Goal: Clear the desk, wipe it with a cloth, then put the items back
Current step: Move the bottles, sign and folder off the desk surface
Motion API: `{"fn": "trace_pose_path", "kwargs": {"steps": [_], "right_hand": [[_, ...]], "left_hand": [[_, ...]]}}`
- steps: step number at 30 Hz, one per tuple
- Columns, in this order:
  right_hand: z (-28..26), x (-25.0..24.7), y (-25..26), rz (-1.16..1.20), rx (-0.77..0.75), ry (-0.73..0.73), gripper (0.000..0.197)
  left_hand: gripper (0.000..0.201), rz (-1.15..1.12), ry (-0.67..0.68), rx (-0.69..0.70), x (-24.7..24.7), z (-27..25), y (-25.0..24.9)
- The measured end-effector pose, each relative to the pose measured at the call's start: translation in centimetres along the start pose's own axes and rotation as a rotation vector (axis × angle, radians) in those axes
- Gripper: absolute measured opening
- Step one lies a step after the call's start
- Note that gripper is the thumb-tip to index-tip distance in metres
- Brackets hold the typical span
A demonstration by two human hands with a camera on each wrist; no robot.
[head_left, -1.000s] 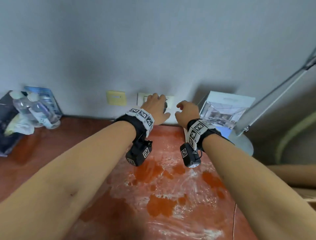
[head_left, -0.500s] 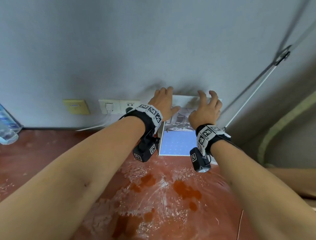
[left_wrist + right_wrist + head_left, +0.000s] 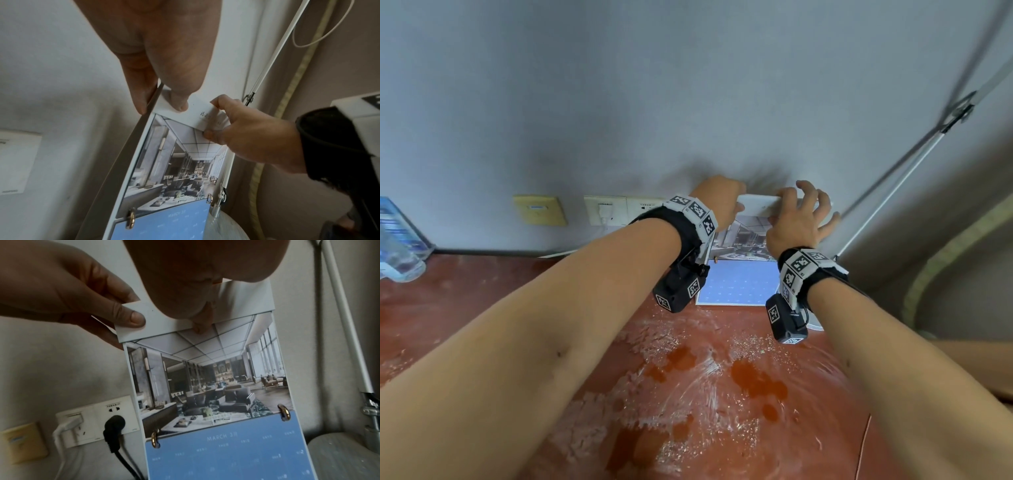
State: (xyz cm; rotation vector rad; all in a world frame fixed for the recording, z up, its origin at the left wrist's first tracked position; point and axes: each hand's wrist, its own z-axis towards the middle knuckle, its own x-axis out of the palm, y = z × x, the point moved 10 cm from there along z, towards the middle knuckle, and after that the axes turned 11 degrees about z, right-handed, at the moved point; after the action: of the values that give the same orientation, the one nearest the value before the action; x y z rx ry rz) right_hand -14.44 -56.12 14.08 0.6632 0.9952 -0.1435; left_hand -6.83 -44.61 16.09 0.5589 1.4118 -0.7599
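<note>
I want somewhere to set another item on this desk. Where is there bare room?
Free: the desk between the bottles at left and the calendar, though wet in front. Crowded: the right back corner, where both hands grip the calendar beside the lamp base.

Our forearms are bare, no sleeves. On each wrist we wear a black strap topped by a band of white square tiles printed with black-and-white fiducial markers: left wristband [image 3: 697,214], right wristband [image 3: 803,265]. Beneath each wrist hangs a small black camera block, itself carrying white marker stickers: left camera [image 3: 678,291], right camera [image 3: 786,320]. A thin black cable loops beside the right unit.
</note>
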Motion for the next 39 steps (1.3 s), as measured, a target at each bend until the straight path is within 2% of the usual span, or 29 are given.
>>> {"fn": "trace_pose_path", "kwargs": {"steps": [4,7,10,15,20,26,31,35,39], "right_hand": [[-1.1,-1.0,3.8,0.007,-0.064,-0.031,0.051],[-2.0,-0.7,8.2,-0.019,-0.145,-0.006,0.056],[-3.6,-0.3,13.4,-0.026,-0.258,0.036,0.052],[-8.0,1.5,23.0,-0.004,-0.466,0.196,0.041],[-12.6,4.0,33.2,0.088,-0.578,0.305,0.033],[-18.8,6.6,46.2,0.151,-0.760,0.394,0.036],[-24.4,9.6,53.9,0.235,-0.812,0.502,0.037],[-27.3,12.5,58.1,0.140,-0.803,0.561,0.035],[-31.0,14.3,62.8,0.099,-0.868,0.682,0.035]], "left_hand": [[0.024,0.020,-0.026,-0.018,-2.5,-2.6,1.9],[0.021,0.054,-0.046,-0.059,-4.9,-5.6,4.9],[0.020,0.074,-0.047,-0.114,-7.0,-9.6,8.6],[0.022,0.047,-0.042,-0.251,-9.3,-18.0,16.1],[0.026,0.026,-0.080,-0.375,-12.2,-27.3,23.3],[0.028,0.026,-0.129,-0.570,-15.3,-38.8,31.8],[0.024,0.022,-0.148,-0.722,-15.8,-47.6,37.6],[0.025,0.021,-0.153,-0.831,-15.9,-54.2,41.7],[0.023,0.029,-0.125,-0.906,-16.0,-59.3,44.9]]}}
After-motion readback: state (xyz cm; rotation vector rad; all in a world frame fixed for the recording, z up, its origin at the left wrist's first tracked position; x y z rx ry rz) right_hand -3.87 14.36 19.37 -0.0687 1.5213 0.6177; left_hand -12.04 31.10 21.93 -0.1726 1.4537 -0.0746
